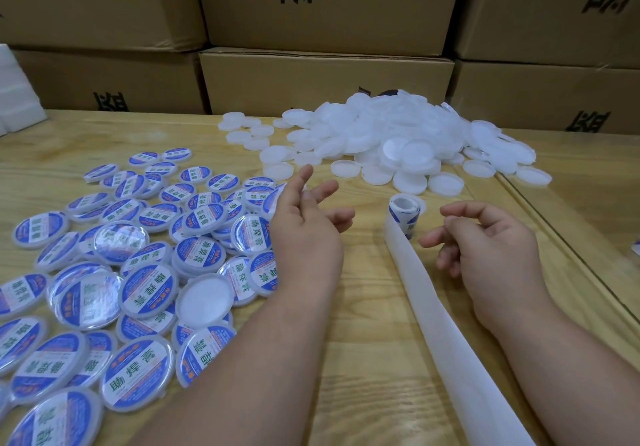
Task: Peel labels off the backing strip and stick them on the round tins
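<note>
I see labelled tins [138,373]: blue labels, white centre band, green characters, small orange print, clear-white rims. One tin [205,298] among them plain white. Unlabelled tins [398,140]: translucent white heap. Backing strip [446,328] white; label roll [405,211] blue-and-white. Table [363,376] pale wood, visible grain. Cardboard boxes [329,5] brown, black characters.

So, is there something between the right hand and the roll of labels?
Nothing visible. The right hand hovers just right of the label roll, with only bare wooden table between them. The peeled backing strip runs from the roll toward the person, beside the hand.
</note>
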`<state>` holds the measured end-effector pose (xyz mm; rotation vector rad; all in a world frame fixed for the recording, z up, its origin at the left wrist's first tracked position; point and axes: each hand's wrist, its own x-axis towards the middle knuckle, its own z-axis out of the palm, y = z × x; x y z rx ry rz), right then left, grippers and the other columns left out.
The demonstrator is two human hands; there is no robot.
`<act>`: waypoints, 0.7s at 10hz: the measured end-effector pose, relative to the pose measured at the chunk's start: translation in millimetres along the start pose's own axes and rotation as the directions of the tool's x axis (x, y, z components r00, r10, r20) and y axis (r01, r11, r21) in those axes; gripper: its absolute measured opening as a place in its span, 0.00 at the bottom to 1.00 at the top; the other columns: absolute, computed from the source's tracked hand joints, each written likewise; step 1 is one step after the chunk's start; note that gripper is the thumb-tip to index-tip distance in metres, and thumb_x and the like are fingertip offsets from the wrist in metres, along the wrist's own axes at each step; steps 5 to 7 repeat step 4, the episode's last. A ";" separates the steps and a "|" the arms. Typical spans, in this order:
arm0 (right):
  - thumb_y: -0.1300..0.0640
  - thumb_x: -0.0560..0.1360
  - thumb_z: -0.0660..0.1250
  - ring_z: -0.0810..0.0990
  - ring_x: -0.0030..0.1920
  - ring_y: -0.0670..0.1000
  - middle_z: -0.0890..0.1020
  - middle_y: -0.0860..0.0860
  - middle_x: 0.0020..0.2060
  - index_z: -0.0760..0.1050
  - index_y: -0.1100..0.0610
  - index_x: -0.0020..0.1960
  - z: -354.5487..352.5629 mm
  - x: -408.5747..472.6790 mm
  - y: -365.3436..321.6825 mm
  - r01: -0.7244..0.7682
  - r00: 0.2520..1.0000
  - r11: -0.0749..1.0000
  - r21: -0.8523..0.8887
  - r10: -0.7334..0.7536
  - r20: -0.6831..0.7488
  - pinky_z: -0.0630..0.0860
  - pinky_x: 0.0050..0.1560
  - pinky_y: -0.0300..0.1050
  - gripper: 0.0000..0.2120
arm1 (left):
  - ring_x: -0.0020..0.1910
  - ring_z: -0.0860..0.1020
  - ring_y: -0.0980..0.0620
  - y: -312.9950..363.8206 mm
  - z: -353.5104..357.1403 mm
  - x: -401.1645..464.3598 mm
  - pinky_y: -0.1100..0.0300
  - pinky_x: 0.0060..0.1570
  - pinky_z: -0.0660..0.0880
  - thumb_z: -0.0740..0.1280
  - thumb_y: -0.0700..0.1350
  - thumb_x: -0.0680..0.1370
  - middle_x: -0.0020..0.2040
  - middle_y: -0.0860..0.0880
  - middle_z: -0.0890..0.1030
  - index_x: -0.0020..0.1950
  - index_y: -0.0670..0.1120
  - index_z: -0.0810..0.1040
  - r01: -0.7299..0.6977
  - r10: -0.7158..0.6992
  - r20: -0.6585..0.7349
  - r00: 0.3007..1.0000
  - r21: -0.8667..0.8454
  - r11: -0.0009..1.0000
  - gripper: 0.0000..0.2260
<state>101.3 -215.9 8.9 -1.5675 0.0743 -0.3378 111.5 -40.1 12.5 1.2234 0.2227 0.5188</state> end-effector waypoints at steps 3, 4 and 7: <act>0.61 0.76 0.65 0.72 0.23 0.48 0.83 0.52 0.28 0.80 0.52 0.46 -0.8 -1.1 -1.1 0.010 1.000 1.000 -0.018 -0.010 0.001 0.68 0.23 0.36 0.07 | 0.23 0.71 0.54 2.4 -3.1 -7.9 0.65 0.21 0.68 0.55 0.35 0.79 0.30 0.54 0.81 0.37 0.55 0.81 -0.040 0.028 0.097 0.995 0.123 0.992 0.22; 0.53 0.71 0.66 0.62 0.24 0.48 0.67 0.47 0.22 0.80 0.52 0.37 -1.2 -2.6 -2.3 0.014 1.000 1.000 -0.007 -0.014 -0.002 0.62 0.23 0.39 0.07 | 0.21 0.63 0.55 -1.0 -1.5 -12.1 0.66 0.21 0.60 0.56 0.39 0.72 0.23 0.52 0.67 0.33 0.54 0.77 -0.056 0.023 0.206 0.978 0.156 0.986 0.15; 0.53 0.71 0.66 0.62 0.24 0.48 0.67 0.47 0.22 0.80 0.52 0.37 -1.2 -2.6 -2.3 0.014 1.000 1.000 -0.007 -0.014 -0.002 0.62 0.23 0.39 0.07 | 0.21 0.63 0.55 -1.0 -1.5 -12.1 0.66 0.21 0.60 0.56 0.39 0.72 0.23 0.52 0.67 0.33 0.54 0.77 -0.056 0.023 0.206 0.978 0.156 0.986 0.15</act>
